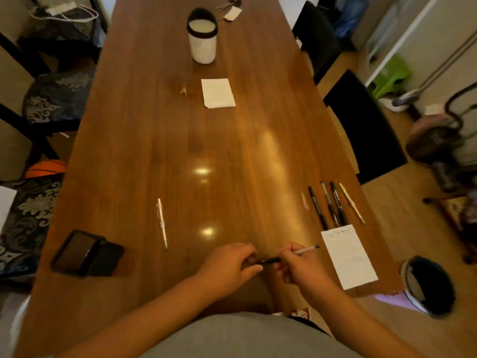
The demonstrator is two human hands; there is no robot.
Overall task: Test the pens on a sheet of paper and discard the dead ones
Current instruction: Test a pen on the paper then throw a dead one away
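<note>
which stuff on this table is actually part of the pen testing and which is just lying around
Part of the job:
- pen held by left hand and right hand
- row of pens
- scribbled paper
- lone white pen
- bin on the floor

Just lying about:
- black case
- white cup
- blank notepad
- keys

Both forearms are bare from the lower edge of the view up to the wrists — no sleeves, watch or bracelet show on them. The left hand and right hand are bare too, with no rings or gloves that can be made out, though the view is soft and slightly blurred. At the bottom a plain grey garment covers the torso — smooth, without print or buttons — and beside it a small patch of red-and-white patterned fabric with a dark edge peeks out.
</note>
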